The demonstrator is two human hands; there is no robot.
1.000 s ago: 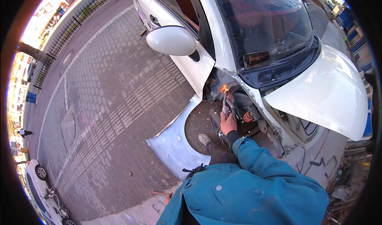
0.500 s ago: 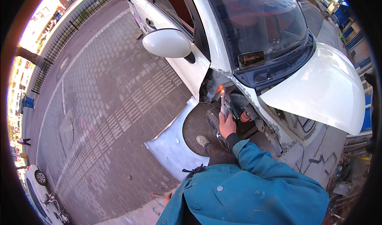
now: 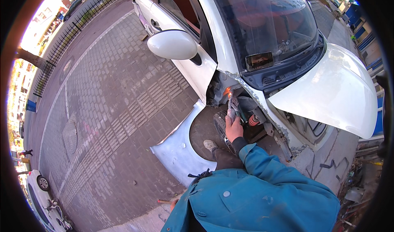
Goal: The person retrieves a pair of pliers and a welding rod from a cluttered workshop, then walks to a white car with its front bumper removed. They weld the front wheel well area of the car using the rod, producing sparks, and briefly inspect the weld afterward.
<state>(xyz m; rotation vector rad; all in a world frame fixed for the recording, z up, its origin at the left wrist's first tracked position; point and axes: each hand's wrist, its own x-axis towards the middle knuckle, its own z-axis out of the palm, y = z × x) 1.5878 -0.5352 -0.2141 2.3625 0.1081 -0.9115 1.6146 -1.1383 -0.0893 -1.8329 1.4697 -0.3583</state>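
Right hand [image 3: 234, 129] grips a grey tool [image 3: 232, 106], tip at a glowing spot [image 3: 227, 91] inside the wheel well [image 3: 221, 83] of the white car [image 3: 334, 90], while the left hand [image 3: 173, 205], mostly hidden, holds what looks like a reddish stick [image 3: 164, 201].

I see grey brick paving [image 3: 102, 121] spread across the left, crossed by a band of ridged tiles [image 3: 150, 94], with an oval-looking manhole cover [image 3: 70, 135] set near its outer edge. Past the road, I have a black railing fence [image 3: 75, 25], a tree trunk [image 3: 30, 57] and a blue bin [image 3: 30, 105]. A dark car [image 3: 76, 6] sits beyond the fence. At lower left I find a parked white car [image 3: 33, 183] beside what seems a two-wheeler [image 3: 57, 213], blurred toward my rim. Scrap [image 3: 355, 193] lies piled at lower right.
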